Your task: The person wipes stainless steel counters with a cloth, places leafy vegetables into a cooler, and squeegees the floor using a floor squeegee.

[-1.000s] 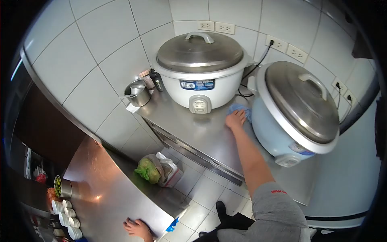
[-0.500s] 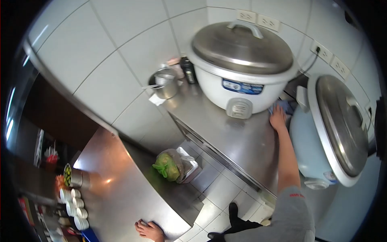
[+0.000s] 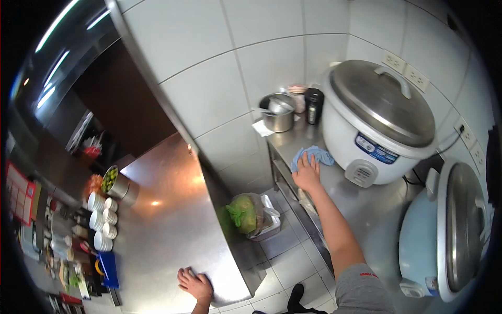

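My right hand point(image 3: 307, 174) presses a blue cloth point(image 3: 315, 154) onto the steel counter point(image 3: 361, 209), fingers over the fabric. The cloth lies bunched beside the white rice cooker point(image 3: 368, 131), which has a metal lid. My left hand point(image 3: 194, 284) rests on the other steel worktop point(image 3: 167, 235), its fingers apart and nothing seen in it. A second, pale blue rice cooker point(image 3: 423, 235) stands at the right. Left of the cloth's far side are a metal pot point(image 3: 278, 118) with utensils in it and a black bottle point(image 3: 314, 106).
A bin point(image 3: 264, 222) with a green-tied bag stands on the tiled floor between the counters. Stacked white bowls point(image 3: 97, 220) and a metal container of green fruit point(image 3: 116, 183) line the left worktop. Wall outlets point(image 3: 405, 70) and a power cord are behind the cookers.
My right hand has moved left with the cloth, from between the cookers to the counter left of the white one. The view has turned left. My left hand stays on the worktop.
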Available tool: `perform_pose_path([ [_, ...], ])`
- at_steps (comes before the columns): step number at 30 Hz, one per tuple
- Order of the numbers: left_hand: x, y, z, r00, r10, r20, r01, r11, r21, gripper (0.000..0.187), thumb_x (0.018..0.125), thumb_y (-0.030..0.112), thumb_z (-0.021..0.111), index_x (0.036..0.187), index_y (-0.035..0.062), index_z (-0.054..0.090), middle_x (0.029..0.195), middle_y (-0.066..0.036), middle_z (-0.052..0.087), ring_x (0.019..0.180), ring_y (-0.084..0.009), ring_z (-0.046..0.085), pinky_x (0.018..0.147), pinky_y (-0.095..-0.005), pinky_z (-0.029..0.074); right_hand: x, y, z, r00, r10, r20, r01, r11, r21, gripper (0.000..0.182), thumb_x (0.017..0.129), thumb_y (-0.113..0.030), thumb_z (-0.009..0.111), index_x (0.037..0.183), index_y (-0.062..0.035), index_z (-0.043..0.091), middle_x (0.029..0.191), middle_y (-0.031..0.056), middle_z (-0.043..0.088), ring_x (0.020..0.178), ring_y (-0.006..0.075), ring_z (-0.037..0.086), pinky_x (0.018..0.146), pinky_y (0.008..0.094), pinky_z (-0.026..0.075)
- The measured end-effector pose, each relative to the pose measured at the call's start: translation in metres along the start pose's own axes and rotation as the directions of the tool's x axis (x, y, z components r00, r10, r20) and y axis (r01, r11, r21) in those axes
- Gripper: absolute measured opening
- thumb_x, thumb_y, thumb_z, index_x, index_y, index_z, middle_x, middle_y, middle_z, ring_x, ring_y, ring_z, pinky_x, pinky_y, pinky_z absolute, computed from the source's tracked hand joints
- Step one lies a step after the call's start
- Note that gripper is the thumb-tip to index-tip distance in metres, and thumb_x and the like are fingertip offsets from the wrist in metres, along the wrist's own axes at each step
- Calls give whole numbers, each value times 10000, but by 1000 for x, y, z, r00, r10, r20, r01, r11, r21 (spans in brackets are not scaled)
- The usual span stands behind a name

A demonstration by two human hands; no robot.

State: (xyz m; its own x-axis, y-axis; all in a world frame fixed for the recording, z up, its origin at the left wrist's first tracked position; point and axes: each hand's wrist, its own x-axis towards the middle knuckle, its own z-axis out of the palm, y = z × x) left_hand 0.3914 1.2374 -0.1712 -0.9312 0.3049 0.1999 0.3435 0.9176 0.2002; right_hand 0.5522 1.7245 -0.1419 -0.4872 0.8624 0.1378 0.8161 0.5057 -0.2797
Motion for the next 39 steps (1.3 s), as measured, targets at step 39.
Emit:
perform_pose_path([
  [39, -594, -607, -119, 172, -872, 458, 965, 244, 101, 395, 729, 171, 577, 1091, 16, 593, 1115, -191, 588, 1072, -297, 553, 894, -357, 447, -331, -354, -1, 889, -338, 310, 245, 922, 300, 707, 867, -527, 423, 1361, -37, 301, 1391, 192, 326, 1287, 345, 311, 1035, 427, 273],
])
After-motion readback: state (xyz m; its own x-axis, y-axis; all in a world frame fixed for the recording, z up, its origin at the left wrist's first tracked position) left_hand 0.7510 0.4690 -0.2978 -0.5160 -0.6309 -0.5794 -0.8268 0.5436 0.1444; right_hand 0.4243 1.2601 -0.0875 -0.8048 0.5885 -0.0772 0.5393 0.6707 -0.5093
